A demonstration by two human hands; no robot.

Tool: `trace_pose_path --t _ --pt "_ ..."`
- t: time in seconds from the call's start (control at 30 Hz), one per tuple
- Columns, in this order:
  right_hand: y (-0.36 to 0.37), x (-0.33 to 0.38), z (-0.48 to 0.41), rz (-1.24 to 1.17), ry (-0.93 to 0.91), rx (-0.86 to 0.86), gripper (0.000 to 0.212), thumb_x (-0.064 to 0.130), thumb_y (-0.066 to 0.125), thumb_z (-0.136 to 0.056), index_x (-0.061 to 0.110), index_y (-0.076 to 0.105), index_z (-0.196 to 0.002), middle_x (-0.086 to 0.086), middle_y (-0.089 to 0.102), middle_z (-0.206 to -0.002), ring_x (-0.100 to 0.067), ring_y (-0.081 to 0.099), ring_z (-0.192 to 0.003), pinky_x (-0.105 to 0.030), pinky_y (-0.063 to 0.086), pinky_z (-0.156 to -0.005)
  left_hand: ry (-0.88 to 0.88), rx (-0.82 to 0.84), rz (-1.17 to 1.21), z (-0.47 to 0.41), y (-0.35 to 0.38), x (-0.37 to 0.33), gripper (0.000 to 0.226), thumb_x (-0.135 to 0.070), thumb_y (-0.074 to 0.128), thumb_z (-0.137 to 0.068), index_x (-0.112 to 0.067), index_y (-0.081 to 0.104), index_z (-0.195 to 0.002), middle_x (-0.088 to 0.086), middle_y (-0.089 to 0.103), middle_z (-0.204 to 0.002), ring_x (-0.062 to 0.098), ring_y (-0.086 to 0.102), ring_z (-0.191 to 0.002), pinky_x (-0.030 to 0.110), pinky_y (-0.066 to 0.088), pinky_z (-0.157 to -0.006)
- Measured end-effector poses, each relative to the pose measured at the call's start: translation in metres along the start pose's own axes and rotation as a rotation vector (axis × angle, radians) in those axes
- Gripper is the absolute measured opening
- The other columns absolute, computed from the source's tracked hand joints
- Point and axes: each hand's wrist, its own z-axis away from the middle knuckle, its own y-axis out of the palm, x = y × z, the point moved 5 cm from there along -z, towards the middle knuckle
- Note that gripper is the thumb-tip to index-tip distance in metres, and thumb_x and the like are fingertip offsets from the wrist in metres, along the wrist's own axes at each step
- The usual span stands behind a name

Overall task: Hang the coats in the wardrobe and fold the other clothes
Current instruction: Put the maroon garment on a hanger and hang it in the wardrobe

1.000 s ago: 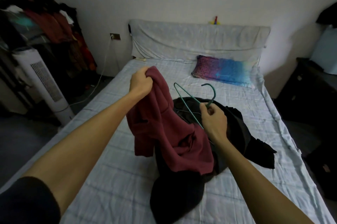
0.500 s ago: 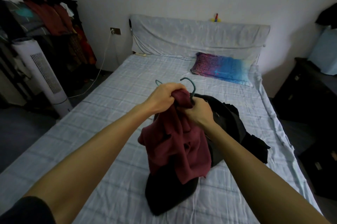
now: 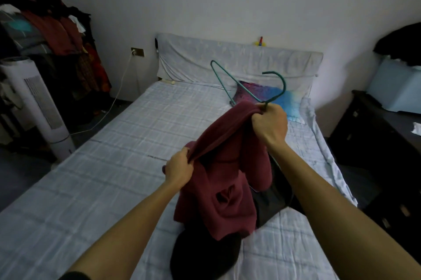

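A maroon coat [image 3: 223, 179] hangs over the bed [image 3: 118, 166] between my two hands. My right hand [image 3: 270, 126] grips the neck of a green wire hanger [image 3: 241, 87] together with the coat's upper edge; the hanger's hook and left shoulder stick up above the cloth, the rest is hidden inside it. My left hand [image 3: 178, 169] pinches the coat's edge lower and to the left. Under the coat lies a heap of black clothes [image 3: 205, 254] on the sheet.
A patterned pillow [image 3: 273, 97] lies at the headboard. A white tower fan [image 3: 38, 109] and a loaded clothes rack [image 3: 45, 36] stand left of the bed. A dark cabinet [image 3: 376, 134] with a pale blue box [image 3: 396, 88] stands on the right.
My right hand has lifted the hanger and the coat's top upward and to the right. My left hand has slid down and left along the coat's edge, stretching the cloth between the hands.
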Motion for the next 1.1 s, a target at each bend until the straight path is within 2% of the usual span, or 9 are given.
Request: trace_pose_path --t 0.1,0.2,0.37,0.47,0.57,0.7,0.77,0.9,1.1 --pt "-0.012 -0.034 -0.009 0.091 0.086 0.013 0.038 0.015 0.055 -0.069 0.023 0.073 -0.102 -0.01 0.071 -0.093 -0.032 0.064 -0.095 -0.034 0.049 -0.08 0.064 -0.103 0.069 -0.019 -0.016 -0.026 0.022 -0.006 0.055 -0.084 -0.014 0.062 -0.104 0.014 0.069 -0.089 0.033 0.064 -0.084 0.037 0.048 -0.07" --pt "-0.005 -0.063 -0.002 0.048 0.185 0.225 0.043 0.013 0.06 -0.067 0.019 0.068 -0.109 0.001 0.06 -0.063 -0.021 0.062 -0.068 -0.027 0.044 -0.064 0.233 -0.151 0.025 -0.055 -0.04 -0.069 0.023 -0.001 0.052 -0.079 -0.015 0.063 -0.094 0.013 0.068 -0.085 0.034 0.062 -0.081 0.038 0.046 -0.067" --pt "0.016 -0.055 0.009 -0.131 0.115 0.256 0.047 0.03 0.077 -0.069 0.019 0.063 -0.113 0.013 0.041 -0.055 -0.001 0.044 -0.047 -0.015 0.03 -0.049 0.546 0.063 -0.19 -0.068 -0.018 -0.128 0.029 -0.002 0.051 -0.072 -0.016 0.062 -0.095 0.013 0.067 -0.095 0.034 0.061 -0.089 0.04 0.049 -0.072" --pt "0.031 -0.038 0.01 -0.088 -0.017 0.331 0.06 0.051 0.079 -0.066 0.024 0.063 -0.117 0.013 0.053 -0.067 -0.006 0.055 -0.066 -0.019 0.039 -0.058 0.631 0.118 -0.2 -0.062 0.001 -0.149 0.02 -0.009 0.057 -0.075 -0.015 0.059 -0.094 0.013 0.066 -0.093 0.035 0.061 -0.088 0.041 0.048 -0.069" --pt "0.043 -0.037 0.009 -0.065 -0.04 0.399 0.06 0.047 0.082 -0.061 0.028 0.064 -0.115 0.005 0.071 -0.097 -0.011 0.066 -0.092 -0.032 0.053 -0.081 0.681 0.1 -0.198 -0.063 0.002 -0.16 0.018 -0.016 0.062 -0.075 -0.012 0.058 -0.092 0.014 0.067 -0.092 0.035 0.062 -0.086 0.041 0.047 -0.066" --pt "0.052 -0.031 0.004 -0.005 -0.086 0.388 0.024 0.034 0.076 -0.065 0.032 0.07 -0.089 0.01 0.064 -0.068 -0.013 0.064 -0.071 -0.03 0.049 -0.064 0.654 0.049 -0.121 -0.063 -0.005 -0.163 0.027 -0.009 0.06 -0.076 -0.01 0.049 -0.102 0.017 0.066 -0.083 0.038 0.061 -0.075 0.042 0.044 -0.061" --pt "0.055 -0.026 0.002 0.022 -0.099 0.367 0.008 0.03 0.071 -0.07 0.03 0.063 -0.072 0.006 0.063 -0.067 -0.02 0.064 -0.071 -0.032 0.048 -0.061 0.673 0.033 -0.106 -0.062 -0.008 -0.166 0.028 -0.012 0.06 -0.08 -0.01 0.047 -0.104 0.018 0.066 -0.083 0.04 0.061 -0.075 0.041 0.043 -0.06" --pt "0.055 -0.017 -0.005 0.24 -0.173 0.319 0.015 0.025 0.066 -0.079 0.015 0.066 -0.09 -0.009 0.069 -0.09 -0.032 0.063 -0.087 -0.032 0.04 -0.063 0.705 -0.086 -0.102 -0.06 -0.016 -0.161 0.039 -0.023 0.064 -0.081 -0.011 0.053 -0.117 0.014 0.069 -0.087 0.039 0.064 -0.076 0.039 0.045 -0.06" --pt "0.055 0.0 -0.005 0.431 -0.289 0.306 0.018 0.012 0.056 -0.084 0.007 0.062 -0.101 -0.016 0.064 -0.105 -0.038 0.058 -0.099 -0.039 0.042 -0.074 0.729 -0.12 -0.121 -0.063 -0.003 -0.148 0.051 -0.009 0.063 -0.078 -0.014 0.05 -0.127 0.011 0.068 -0.091 0.037 0.065 -0.075 0.043 0.051 -0.058"
